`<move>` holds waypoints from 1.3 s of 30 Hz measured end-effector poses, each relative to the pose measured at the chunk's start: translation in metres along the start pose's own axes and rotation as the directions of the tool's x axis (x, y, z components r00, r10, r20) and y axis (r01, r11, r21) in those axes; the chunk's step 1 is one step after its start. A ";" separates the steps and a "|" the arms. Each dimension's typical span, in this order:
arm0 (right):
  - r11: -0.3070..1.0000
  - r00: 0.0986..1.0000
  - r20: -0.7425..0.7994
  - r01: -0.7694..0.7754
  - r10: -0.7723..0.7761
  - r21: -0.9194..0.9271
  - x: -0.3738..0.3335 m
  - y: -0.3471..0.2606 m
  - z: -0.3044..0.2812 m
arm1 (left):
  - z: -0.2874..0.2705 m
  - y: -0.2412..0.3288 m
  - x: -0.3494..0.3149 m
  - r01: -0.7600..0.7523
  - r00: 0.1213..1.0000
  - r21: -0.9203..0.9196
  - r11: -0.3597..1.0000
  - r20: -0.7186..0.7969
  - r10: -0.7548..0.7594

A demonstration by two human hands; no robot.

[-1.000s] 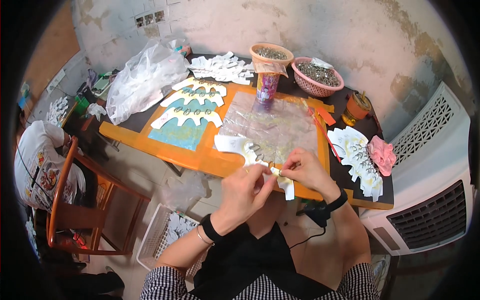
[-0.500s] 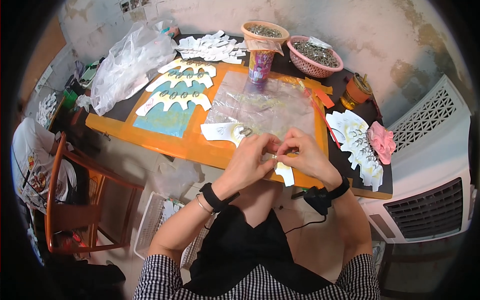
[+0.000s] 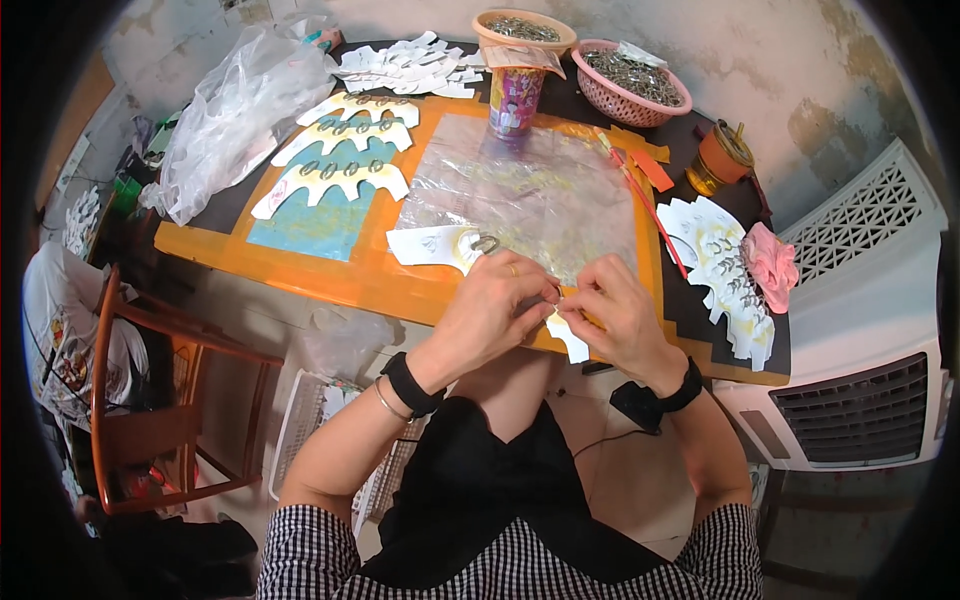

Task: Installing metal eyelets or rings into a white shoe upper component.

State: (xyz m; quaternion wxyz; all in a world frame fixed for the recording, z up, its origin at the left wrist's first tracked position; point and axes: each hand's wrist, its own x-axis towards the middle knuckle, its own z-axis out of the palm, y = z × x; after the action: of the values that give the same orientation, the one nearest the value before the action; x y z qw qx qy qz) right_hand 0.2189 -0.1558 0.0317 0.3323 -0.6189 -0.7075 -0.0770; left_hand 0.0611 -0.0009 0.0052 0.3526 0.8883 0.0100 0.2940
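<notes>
A: What does the head view show at its middle?
B: The left hand and the right hand meet there, thumb and forefinger of each pinching a scalloped white piece. Whether something small sits in the grip too, I cannot tell; the fingers cover it.
A: Where is that piece exactly?
B: Centre of the frame, at the near edge of the surface. One end points left over orange tape, the other pokes out below the hands. A metal loop shows just beside the left hand.
A: And around it?
B: Upper left, looped pieces in rows, near a whitish plastic bag. Upper middle, a purple cup; right of it, a pink basket of metal bits. Right, a fanned stack beside a pink cloth.
</notes>
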 end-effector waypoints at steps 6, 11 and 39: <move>0.931 0.966 0.049 -0.256 0.252 0.260 -0.007 0.003 -0.009 | -0.001 0.003 0.001 -0.016 1.000 0.005 1.000 -0.003 0.016; 0.968 0.986 0.081 -0.157 0.144 0.195 0.003 0.001 -0.010 | -0.003 0.006 0.000 -0.014 1.000 0.013 1.000 -0.018 0.015; 0.871 0.910 0.164 0.412 -0.380 -0.269 0.010 0.006 -0.019 | 0.000 0.001 -0.002 -0.045 0.999 0.065 0.997 -0.004 0.045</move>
State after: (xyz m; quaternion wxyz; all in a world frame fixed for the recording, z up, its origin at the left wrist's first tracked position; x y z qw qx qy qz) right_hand 0.2316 -0.1561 0.0495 0.1747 -0.5068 -0.8160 -0.2161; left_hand 0.0594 -0.0022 0.0051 0.3168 0.8986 0.0006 0.3037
